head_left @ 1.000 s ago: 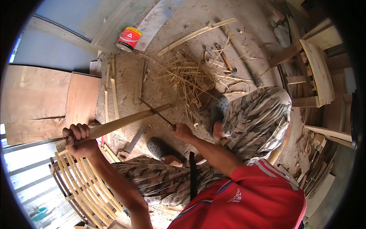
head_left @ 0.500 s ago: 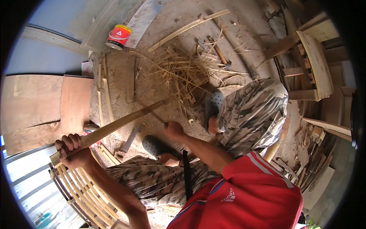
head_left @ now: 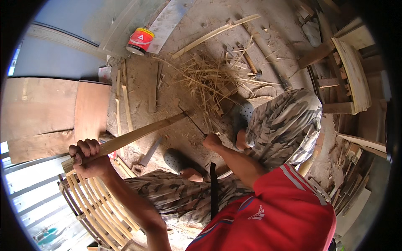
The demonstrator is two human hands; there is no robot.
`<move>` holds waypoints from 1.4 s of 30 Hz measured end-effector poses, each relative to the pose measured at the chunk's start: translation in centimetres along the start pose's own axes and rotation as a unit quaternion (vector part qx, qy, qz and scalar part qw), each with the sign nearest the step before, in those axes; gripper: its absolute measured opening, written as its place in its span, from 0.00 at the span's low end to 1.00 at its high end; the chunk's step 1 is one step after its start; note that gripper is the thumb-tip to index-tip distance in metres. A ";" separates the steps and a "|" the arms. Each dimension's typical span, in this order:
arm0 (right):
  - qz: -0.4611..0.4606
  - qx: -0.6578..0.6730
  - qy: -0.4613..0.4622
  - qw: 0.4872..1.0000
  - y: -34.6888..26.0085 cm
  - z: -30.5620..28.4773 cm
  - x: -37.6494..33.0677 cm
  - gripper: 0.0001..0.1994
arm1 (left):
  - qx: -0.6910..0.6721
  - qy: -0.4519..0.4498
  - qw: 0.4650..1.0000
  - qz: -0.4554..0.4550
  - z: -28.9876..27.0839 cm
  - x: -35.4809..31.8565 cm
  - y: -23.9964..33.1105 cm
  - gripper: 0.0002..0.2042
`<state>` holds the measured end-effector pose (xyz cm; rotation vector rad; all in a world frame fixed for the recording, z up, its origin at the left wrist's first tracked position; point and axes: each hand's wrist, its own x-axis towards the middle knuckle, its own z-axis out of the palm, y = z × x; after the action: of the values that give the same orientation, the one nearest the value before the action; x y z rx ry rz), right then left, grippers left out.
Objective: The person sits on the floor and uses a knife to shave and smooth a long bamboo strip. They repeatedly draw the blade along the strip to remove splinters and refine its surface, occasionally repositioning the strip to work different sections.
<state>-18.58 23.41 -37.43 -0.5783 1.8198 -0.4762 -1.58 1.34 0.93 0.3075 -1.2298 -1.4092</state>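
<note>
My left hand [head_left: 88, 157] is closed around the near end of a long pale bamboo slat [head_left: 138, 133]. The slat slants up and to the right over the dirt floor. My right hand [head_left: 211, 141] grips a knife whose thin dark blade [head_left: 192, 121] reaches up to the slat's far tip and meets it there. Both hands are in front of my knees, which are in camouflage trousers. A pile of thin bamboo shavings [head_left: 209, 79] lies on the ground just beyond the blade.
A slatted bamboo frame [head_left: 96, 205] stands at my lower left, with plywood boards [head_left: 50, 113] beside it. A red can [head_left: 140, 41] sits at the far left, a wooden stool [head_left: 351, 71] at the right. Loose bamboo strips [head_left: 215, 32] and grey clogs [head_left: 176, 158] lie on the floor.
My right hand with the knife has shifted slightly to the right. The left hand keeps its hold on the slat. The view wobbled a little.
</note>
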 end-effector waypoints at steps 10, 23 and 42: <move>0.067 -0.006 -0.048 0.997 0.3 -1.1 -1.1 0.19 | -0.005 -0.016 1.000 -0.001 -0.7 -0.7 0.4 0.12; -0.364 0.030 0.043 0.930 -19.3 -0.1 -15.2 0.13 | 0.028 0.051 0.998 0.022 -0.8 -1.9 0.6 0.11; -0.306 0.081 0.093 0.944 -16.7 -0.4 -11.1 0.18 | -0.009 -0.091 0.996 -0.014 2.8 -2.8 0.8 0.12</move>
<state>-13.41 16.74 -19.19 -1.0151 1.7300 -1.1203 -2.54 5.22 1.46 0.1878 -1.3643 -1.4965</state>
